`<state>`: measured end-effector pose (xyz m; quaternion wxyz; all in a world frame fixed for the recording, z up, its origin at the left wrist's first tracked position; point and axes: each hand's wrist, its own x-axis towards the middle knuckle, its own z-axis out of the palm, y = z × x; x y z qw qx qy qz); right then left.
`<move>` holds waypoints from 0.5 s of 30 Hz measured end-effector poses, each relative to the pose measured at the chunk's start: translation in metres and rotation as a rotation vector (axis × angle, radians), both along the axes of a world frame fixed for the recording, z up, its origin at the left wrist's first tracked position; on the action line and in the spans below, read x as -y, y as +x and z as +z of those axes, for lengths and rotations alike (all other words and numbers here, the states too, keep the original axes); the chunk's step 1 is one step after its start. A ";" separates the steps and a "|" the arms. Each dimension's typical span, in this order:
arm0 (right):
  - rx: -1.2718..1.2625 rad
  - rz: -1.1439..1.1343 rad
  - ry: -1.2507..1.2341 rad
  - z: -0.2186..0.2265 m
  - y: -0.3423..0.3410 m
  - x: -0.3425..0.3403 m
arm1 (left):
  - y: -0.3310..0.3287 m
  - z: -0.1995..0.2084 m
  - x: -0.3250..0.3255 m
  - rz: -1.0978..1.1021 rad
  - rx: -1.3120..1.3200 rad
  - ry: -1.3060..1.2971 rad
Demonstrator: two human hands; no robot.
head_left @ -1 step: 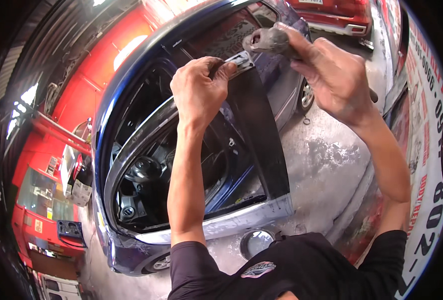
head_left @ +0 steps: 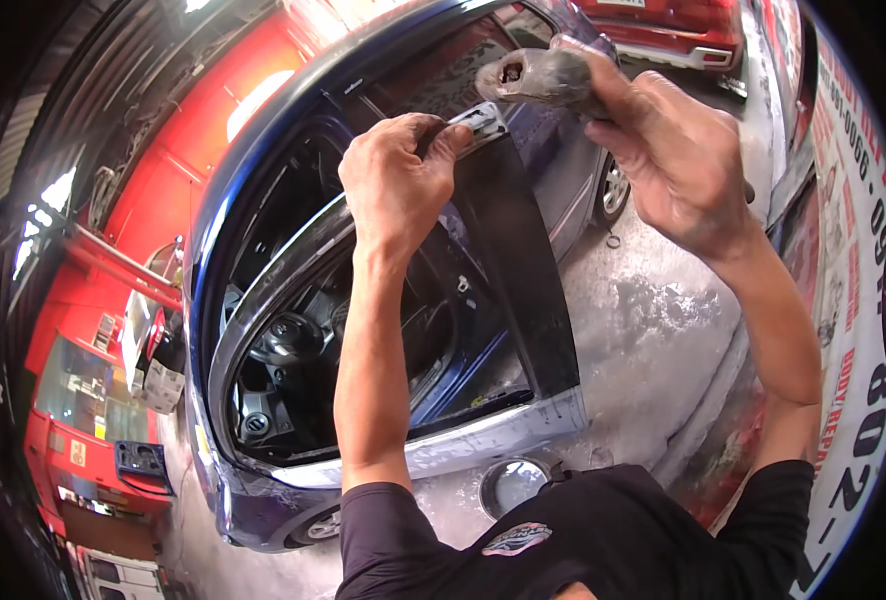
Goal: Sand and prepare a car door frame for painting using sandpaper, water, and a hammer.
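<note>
My right hand (head_left: 685, 165) is closed round the handle of a worn hammer. The hammer's head (head_left: 543, 78) is held just above and right of the upper corner of an open car door (head_left: 513, 265). At that corner the door's frame shows a bare, whitish metal patch (head_left: 483, 122). My left hand (head_left: 401, 175) grips the top of the door frame beside this patch, thumb along its edge. Whether its curled fingers also hold something behind the frame is hidden. The hammer and the metal are apart.
The dark blue car (head_left: 293, 130) stands behind the open door. A round basin (head_left: 513, 487) sits on the wet concrete floor by my body. A red vehicle (head_left: 663, 35) is parked at the far right, and a printed banner (head_left: 853, 300) hangs along the right side.
The hammer's head has shifted slightly left and its face has turned a little. My left hand stays in place on the door frame.
</note>
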<state>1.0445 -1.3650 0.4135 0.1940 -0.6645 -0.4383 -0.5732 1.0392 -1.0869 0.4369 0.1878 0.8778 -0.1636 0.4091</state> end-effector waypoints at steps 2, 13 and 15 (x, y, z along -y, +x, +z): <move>-0.015 0.023 -0.015 0.003 -0.006 -0.005 | 0.002 -0.002 -0.002 -0.001 -0.012 -0.007; -0.007 -0.059 0.074 -0.005 0.013 -0.012 | 0.005 -0.003 -0.005 0.010 0.037 0.049; 0.145 0.088 0.184 0.001 0.014 -0.014 | 0.004 0.000 -0.003 -0.009 0.023 0.026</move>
